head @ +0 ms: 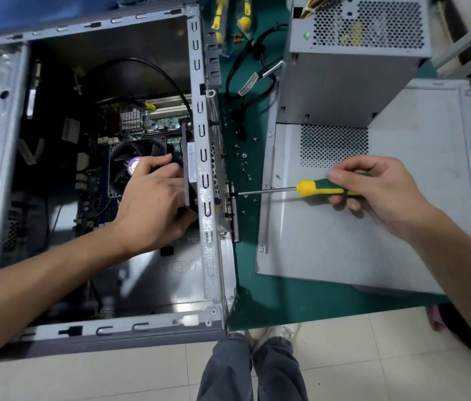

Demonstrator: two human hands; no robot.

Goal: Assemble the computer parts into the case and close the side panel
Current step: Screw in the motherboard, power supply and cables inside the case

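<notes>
Two bare forearms are seen reaching forward from the bottom corners. The left hand (pixel 153 204) is extended inward from the lower left, palm down, with its fingers curled round a black square fan frame (pixel 189 169). The right hand (pixel 373 189) is held out from the lower right, wrist bent, fingers and thumb pinched round the green and yellow handle of a screwdriver (pixel 309 190) kept level, its tip pointed leftward. Two trousered legs are visible below.

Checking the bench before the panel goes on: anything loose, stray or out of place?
Yes: small screws lie scattered loose on the green mat between the case and the side panel, easy to lose.
</notes>
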